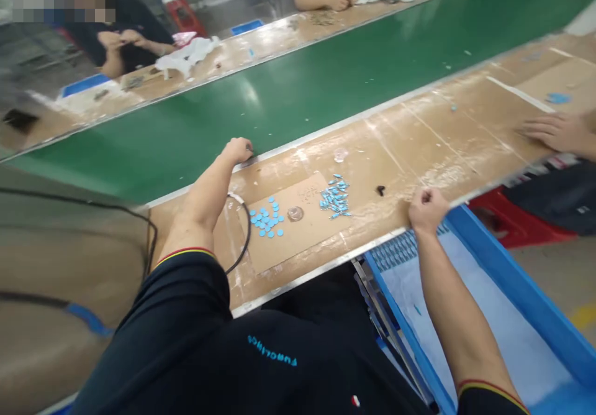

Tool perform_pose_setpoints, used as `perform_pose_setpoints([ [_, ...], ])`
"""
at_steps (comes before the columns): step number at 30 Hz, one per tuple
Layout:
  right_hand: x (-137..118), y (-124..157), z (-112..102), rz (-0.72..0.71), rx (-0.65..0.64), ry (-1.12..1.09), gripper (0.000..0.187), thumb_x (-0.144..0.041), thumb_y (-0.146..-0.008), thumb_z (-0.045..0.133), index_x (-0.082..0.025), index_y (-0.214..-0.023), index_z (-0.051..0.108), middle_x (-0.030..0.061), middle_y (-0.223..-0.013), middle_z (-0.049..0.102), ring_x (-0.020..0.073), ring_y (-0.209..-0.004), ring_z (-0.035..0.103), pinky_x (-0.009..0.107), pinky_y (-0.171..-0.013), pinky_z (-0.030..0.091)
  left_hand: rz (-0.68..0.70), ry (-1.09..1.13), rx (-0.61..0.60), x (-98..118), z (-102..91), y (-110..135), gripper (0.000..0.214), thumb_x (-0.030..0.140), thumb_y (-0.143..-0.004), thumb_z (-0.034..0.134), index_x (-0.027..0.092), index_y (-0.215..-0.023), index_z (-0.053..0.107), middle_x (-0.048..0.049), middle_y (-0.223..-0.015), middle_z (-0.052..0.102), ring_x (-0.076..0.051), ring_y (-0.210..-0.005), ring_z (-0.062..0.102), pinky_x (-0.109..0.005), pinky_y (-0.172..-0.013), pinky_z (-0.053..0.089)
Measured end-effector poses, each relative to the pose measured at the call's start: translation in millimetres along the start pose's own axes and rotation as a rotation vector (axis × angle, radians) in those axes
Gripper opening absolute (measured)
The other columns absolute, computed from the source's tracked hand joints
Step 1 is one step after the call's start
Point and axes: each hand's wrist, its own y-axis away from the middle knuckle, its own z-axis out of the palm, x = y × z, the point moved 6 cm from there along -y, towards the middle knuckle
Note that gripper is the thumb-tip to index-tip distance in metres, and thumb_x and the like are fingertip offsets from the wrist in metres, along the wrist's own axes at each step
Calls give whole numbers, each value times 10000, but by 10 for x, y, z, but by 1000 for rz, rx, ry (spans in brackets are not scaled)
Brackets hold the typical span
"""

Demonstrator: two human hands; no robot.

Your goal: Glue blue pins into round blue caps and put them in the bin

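My left hand (239, 150) reaches to the far edge of the bench, beside the green belt, its fingers curled; a dark bit shows at the fingertips, too blurred to name. Near the bench's front edge my right hand (427, 209) is closed in a fist, and whatever it may hold is hidden. Between them lies a cardboard sheet (284, 250). On it are several flat blue discs (264, 222), a small round clear dish (295, 214), tiny scattered bits (311, 194) and a pile of small blue pieces with pointed ends (336, 197). A small black object (380, 190) rests left of my right hand.
A green conveyor belt (298, 101) runs behind the wooden bench (386, 135). At lower right stands a blue tray (526, 291) with rows of small parts. A black cable (248, 235) loops by my left arm. A co-worker's hand (554, 132) rests at right; other people sit across.
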Motion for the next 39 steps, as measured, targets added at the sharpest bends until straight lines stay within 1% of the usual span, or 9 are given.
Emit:
perform_pose_setpoints([
  [4,73,93,-198,35,95,-25,353,-420,-910,534,-282,-669,316,-39,-611,392,148,-619,434,305,-665,396,22,-70,4,152,-114,55,278,430,-899,735,158,-959,730,-87,-1032,773,-246,-1030,707,-445,-996,558],
  [9,685,620,-1021,168,235,44,366,-515,-891,505,-298,-684,294,-19,-632,384,176,-652,443,345,-686,409,150,-83,90,325,-296,305,188,262,-709,632,173,-844,728,-116,-930,799,-268,-903,715,-341,-858,551],
  [16,1906,2021,-2147,568,-28,280,284,-473,-820,581,-275,-651,467,20,-624,543,196,-641,508,368,-698,431,730,-35,-7,1503,-201,959,379,484,-777,495,217,-912,727,-51,-873,764,-196,-793,670,-307,-839,558],
  [20,2164,2759,-2192,719,-283,324,146,-369,-787,624,-238,-731,591,19,-673,619,196,-661,542,331,-688,419,1032,-90,-132,2185,87,1270,322,484,-807,490,271,-872,723,-51,-887,761,-225,-811,690,-347,-839,557],
  [24,2232,3031,-1788,694,-485,271,98,-282,-821,647,-201,-846,696,53,-839,707,190,-787,607,313,-781,456,1131,-139,-164,2512,186,1358,272,460,-783,511,281,-815,713,-52,-836,762,-237,-753,690,-352,-764,547],
  [28,2309,2916,-1321,645,-583,251,186,-293,-903,639,-183,-1015,740,80,-1044,731,197,-934,639,323,-870,469,1092,0,80,2406,-274,1480,298,518,-825,540,272,-803,708,2,-843,776,-153,-698,653,-266,-668,524],
  [32,2322,2778,-1038,606,-643,256,125,-268,-872,656,-197,-936,736,94,-1084,730,218,-940,642,335,-831,463,1093,204,445,1994,-895,1876,234,432,-812,633,255,-673,696,65,-587,646,-76,-515,504,-206,-549,427],
  [36,2296,2716,-996,554,-630,251,65,-269,-808,646,-219,-806,688,86,-982,726,225,-843,624,351,-769,452,1107,470,872,1432,-1348,2276,439,417,-765,733,198,-447,523,94,-358,314,-19,-359,263,-194,-408,166],
  [39,2287,2686,-1102,531,-553,217,113,-340,-793,606,-232,-776,633,89,-939,719,228,-780,608,375,-757,467,923,617,1153,993,-1541,2426,722,738,-749,641,192,-374,352,81,-341,155,-3,-362,152,-203,-455,91],
])
